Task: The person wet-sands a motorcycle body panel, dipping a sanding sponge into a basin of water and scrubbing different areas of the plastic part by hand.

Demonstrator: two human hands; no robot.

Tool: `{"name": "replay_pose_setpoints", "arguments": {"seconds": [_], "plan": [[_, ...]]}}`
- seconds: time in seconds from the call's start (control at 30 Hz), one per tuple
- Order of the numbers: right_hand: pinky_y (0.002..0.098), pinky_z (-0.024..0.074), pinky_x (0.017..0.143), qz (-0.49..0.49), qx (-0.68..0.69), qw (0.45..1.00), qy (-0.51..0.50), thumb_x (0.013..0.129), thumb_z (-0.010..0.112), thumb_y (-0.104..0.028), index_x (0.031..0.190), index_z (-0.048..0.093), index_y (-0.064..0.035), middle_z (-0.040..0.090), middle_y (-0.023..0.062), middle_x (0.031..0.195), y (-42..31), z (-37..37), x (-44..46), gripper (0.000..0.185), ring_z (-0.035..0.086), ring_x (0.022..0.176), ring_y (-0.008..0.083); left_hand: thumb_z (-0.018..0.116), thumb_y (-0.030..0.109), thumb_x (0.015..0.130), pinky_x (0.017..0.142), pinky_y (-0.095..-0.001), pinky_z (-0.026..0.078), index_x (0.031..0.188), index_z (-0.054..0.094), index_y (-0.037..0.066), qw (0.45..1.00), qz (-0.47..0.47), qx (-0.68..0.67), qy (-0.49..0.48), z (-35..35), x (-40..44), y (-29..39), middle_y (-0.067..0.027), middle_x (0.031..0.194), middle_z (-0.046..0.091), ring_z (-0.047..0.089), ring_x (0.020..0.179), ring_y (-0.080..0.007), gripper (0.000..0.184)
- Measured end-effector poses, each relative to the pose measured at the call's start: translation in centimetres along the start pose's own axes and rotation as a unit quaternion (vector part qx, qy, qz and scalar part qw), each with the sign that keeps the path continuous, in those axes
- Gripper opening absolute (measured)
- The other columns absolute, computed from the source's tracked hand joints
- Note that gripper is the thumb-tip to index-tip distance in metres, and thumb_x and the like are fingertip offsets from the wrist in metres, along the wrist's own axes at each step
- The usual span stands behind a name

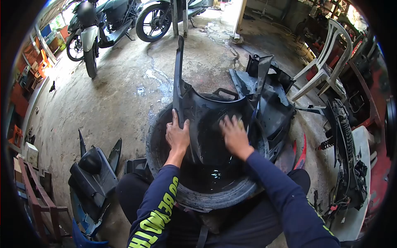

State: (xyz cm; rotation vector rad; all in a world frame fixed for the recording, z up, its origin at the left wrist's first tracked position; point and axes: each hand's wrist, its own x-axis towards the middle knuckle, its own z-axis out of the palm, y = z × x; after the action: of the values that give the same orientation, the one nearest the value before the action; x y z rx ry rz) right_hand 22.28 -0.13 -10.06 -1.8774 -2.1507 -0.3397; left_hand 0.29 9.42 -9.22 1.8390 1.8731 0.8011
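Note:
A large round black tub (211,201) with dark water in it stands between my knees. A wet black plastic panel (202,111) leans in it, its long narrow arm rising past the far rim. My left hand (178,134) grips the panel's left edge, thumb on the near face and index finger stretched upward. Over the panel's wet right part is my right hand (235,134), blurred by motion. Something yellowish shows faintly at its fingers, too smeared to make out.
Black fairing pieces (94,173) lie on the floor at left, more panels (275,103) behind the tub at right. A white plastic chair (324,66), a motorcycle frame part (349,153) and parked motorcycles (155,20) stand around.

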Motion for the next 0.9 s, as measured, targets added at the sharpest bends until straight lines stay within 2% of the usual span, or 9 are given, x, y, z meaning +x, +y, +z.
{"name": "replay_pose_setpoints", "arguments": {"seconds": [0.03, 0.13, 0.23, 0.3, 0.37, 0.5, 0.63, 0.8, 0.9], "plan": [[0.0543, 0.035, 0.109, 0.021, 0.004, 0.999, 0.042, 0.085, 0.05, -0.01, 0.137, 0.053, -0.0069, 0.051, 0.0204, 0.141, 0.5, 1.0, 1.8, 0.051, 0.046, 0.131, 0.0433, 0.065, 0.044, 0.09, 0.091, -0.0468, 0.048, 0.154, 0.035, 0.022, 1.0, -0.002, 0.001, 0.003, 0.0, 0.5, 0.0, -0.0232, 0.11, 0.06, 0.062, 0.103, -0.0394, 0.074], [0.0558, 0.0348, 0.108, -0.016, 0.043, 0.996, -0.076, 0.086, 0.052, -0.013, 0.136, 0.053, -0.0035, 0.048, 0.0196, 0.145, -5.2, 0.4, 0.4, 0.05, 0.041, 0.131, 0.0506, 0.065, 0.043, 0.09, 0.09, -0.0468, 0.048, 0.154, 0.034, 0.022, 1.0, -0.012, -0.008, -0.003, 0.1, 0.7, -0.1, -0.0229, 0.109, 0.059, 0.061, 0.104, -0.0389, 0.074], [0.0568, 0.0301, 0.113, -0.078, 0.124, 0.984, -0.102, 0.086, 0.052, -0.013, 0.14, 0.051, -0.0051, 0.044, 0.0183, 0.148, -6.6, 0.1, -5.5, 0.054, 0.041, 0.134, 0.0466, 0.065, 0.043, 0.09, 0.09, -0.0478, 0.048, 0.154, 0.034, 0.021, 1.0, -0.005, -0.02, -0.009, 0.0, 0.3, -0.1, -0.0238, 0.111, 0.06, 0.062, 0.104, -0.0395, 0.075], [0.0567, 0.0293, 0.113, 0.02, -0.011, 1.0, -0.007, 0.086, 0.053, -0.013, 0.141, 0.049, -0.0065, 0.042, 0.017, 0.15, -2.1, 1.3, -1.4, 0.055, 0.041, 0.135, 0.0447, 0.065, 0.043, 0.09, 0.091, -0.0478, 0.048, 0.154, 0.035, 0.021, 1.0, 0.005, -0.013, -0.007, 0.1, 0.3, -0.1, -0.0238, 0.111, 0.06, 0.062, 0.103, -0.0393, 0.074], [0.0568, 0.027, 0.114, 0.086, -0.021, 0.996, 0.025, 0.09, 0.05, -0.014, 0.144, 0.047, -0.0072, 0.042, 0.0192, 0.15, -0.3, 2.1, 2.6, 0.055, 0.036, 0.138, 0.0464, 0.064, 0.043, 0.09, 0.09, -0.0471, 0.048, 0.154, 0.035, 0.021, 1.0, -0.002, 0.002, -0.007, -0.2, 0.1, 0.3, -0.0228, 0.109, 0.059, 0.062, 0.102, -0.0386, 0.073], [0.0595, 0.0232, 0.115, 0.096, 0.064, 0.991, -0.066, 0.089, 0.053, -0.019, 0.145, 0.046, -0.004, 0.042, 0.0223, 0.15, -7.7, 2.1, -1.0, 0.058, 0.035, 0.138, 0.0496, 0.063, 0.045, 0.09, 0.092, -0.047, 0.047, 0.155, 0.033, 0.022, 1.0, -0.01, 0.001, -0.027, -0.3, 0.7, 0.1, -0.0233, 0.111, 0.06, 0.061, 0.106, -0.0397, 0.074], [0.0564, 0.0297, 0.112, 0.17, 0.0, 0.984, 0.053, 0.092, 0.052, -0.021, 0.138, 0.052, -0.0036, 0.044, 0.0225, 0.147, -3.0, 2.9, 5.1, 0.05, 0.038, 0.135, 0.0494, 0.063, 0.044, 0.091, 0.091, -0.0466, 0.048, 0.155, 0.034, 0.022, 1.0, -0.001, 0.01, -0.025, -0.6, 0.1, 0.2, -0.0235, 0.109, 0.06, 0.061, 0.105, -0.0397, 0.074], [0.0593, 0.0249, 0.114, 0.174, 0.055, 0.983, -0.027, 0.095, 0.049, -0.021, 0.141, 0.049, -0.0034, 0.041, 0.0229, 0.149, -10.6, 2.9, -0.8, 0.049, 0.035, 0.137, 0.0503, 0.063, 0.044, 0.091, 0.092, -0.0467, 0.048, 0.155, 0.033, 0.022, 0.999, -0.011, 0.0, -0.037, -0.7, 0.2, 0.4, -0.0235, 0.11, 0.06, 0.062, 0.106, -0.0397, 0.074], [0.0589, 0.0245, 0.114, 0.238, 0.02, 0.969, 0.054, 0.095, 0.05, -0.021, 0.141, 0.049, -0.0034, 0.041, 0.0231, 0.149, -7.5, 2.9, 3.9, 0.049, 0.034, 0.137, 0.0502, 0.063, 0.044, 0.091, 0.093, -0.0467, 0.047, 0.155, 0.034, 0.022, 0.999, -0.011, 0.008, -0.029, -0.8, 0.1, 0.4, -0.0231, 0.111, 0.06, 0.062, 0.106, -0.0394, 0.074]]}}
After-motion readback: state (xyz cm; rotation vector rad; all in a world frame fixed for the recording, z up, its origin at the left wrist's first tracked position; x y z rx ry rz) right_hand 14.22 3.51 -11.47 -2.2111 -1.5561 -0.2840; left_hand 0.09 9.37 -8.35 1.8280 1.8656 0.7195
